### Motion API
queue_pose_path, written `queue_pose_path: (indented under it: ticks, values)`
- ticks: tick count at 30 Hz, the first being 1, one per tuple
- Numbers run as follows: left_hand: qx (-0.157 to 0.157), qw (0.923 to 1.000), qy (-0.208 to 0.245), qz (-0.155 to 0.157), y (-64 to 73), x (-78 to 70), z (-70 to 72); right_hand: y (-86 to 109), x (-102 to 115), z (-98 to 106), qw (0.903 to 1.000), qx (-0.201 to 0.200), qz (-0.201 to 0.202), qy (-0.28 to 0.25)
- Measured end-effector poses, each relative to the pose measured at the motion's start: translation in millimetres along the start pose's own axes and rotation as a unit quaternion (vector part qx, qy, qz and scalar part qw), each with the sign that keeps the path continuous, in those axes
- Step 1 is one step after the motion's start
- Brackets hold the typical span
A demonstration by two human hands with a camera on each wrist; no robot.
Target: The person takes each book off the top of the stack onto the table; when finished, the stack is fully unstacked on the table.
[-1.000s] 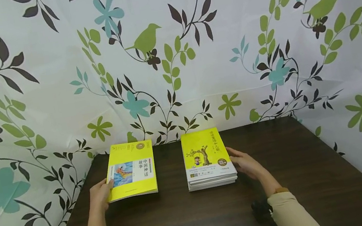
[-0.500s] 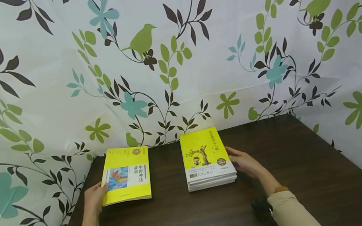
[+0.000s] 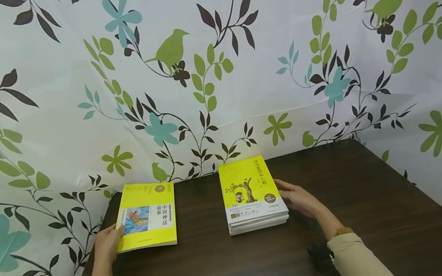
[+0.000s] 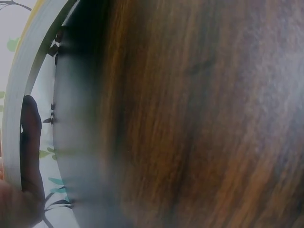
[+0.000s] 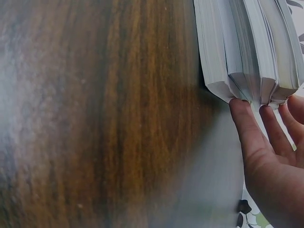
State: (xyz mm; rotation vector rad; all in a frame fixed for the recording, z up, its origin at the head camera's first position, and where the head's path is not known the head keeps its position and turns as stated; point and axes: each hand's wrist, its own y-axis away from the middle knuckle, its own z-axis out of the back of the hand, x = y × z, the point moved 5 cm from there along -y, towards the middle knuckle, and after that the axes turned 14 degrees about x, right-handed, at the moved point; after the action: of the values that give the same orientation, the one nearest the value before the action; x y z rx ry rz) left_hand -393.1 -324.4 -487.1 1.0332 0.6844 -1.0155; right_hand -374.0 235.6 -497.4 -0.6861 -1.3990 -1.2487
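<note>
White cloth (image 3: 277,78) printed with green birds, teal flowers and dark leaves fills the upper frame; a dark wood-grain table (image 3: 227,275) spans the bottom. Beige sleeves (image 3: 360,261) enter low on either side, the left forearm slanting up and rightward, the right one up and leftward. Just right of centre in the head view sits a stack of books (image 3: 252,191); apart from it, left of centre, is a yellow book (image 3: 146,217).

The right hand (image 3: 300,198) has its fingers extended, slightly bent and parted, tips against the stack's right side. The left hand (image 3: 106,244) grips the yellow book by its left edge, thumb on the cover. Only the left wrist view shows a finger under that book, with cloth visible between the pages and the table. Only the right wrist view separates the several page blocks in the stack.

Vertical titles read 读读童谣和儿歌 on the top book of the stack and 中国神话故事 on the yellow book; the finer print is too small to read.
</note>
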Motion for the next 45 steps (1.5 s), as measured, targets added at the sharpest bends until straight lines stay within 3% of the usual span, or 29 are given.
queue_pose_path:
  ticks: [7, 13, 20, 29, 39, 41, 45]
  values:
    - [-0.015, 0.9998, 0.008, 0.011, -4.1, 9.4, 1.9, -0.6, 3.7, 3.1, 1.0, 0.002, 0.003, 0.008]
    - [-0.025, 0.9992, -0.019, 0.024, 0.5, 14.1, 8.9, -0.5, 5.7, 0.7, 0.9999, 0.005, 0.005, 0.008]
    - [-0.035, 0.9967, -0.073, 0.012, 4.7, 21.4, 11.8, 0.6, 4.7, -2.3, 0.9999, 0.006, 0.008, 0.01]
    - [-0.071, 0.984, -0.163, -0.01, 6.9, 18.1, 15.6, 1.2, 3.5, -3.6, 0.9999, 0.008, 0.008, 0.009]
    - [-0.153, 0.9615, -0.218, -0.069, 18.4, 6.8, 13.2, 1.0, 2.2, -4.2, 1.0, 0.003, 0.001, -0.003]
    - [-0.159, 0.9596, -0.219, -0.077, 20.4, 2.7, 12.7, 0.8, 1.4, -3.5, 1.0, 0.002, -0.001, -0.003]
    - [-0.151, 0.9638, -0.209, -0.067, 21.3, -5.8, 10.5, 0.6, 0.7, -2.0, 1.0, 0.004, 0.0, 0.0]
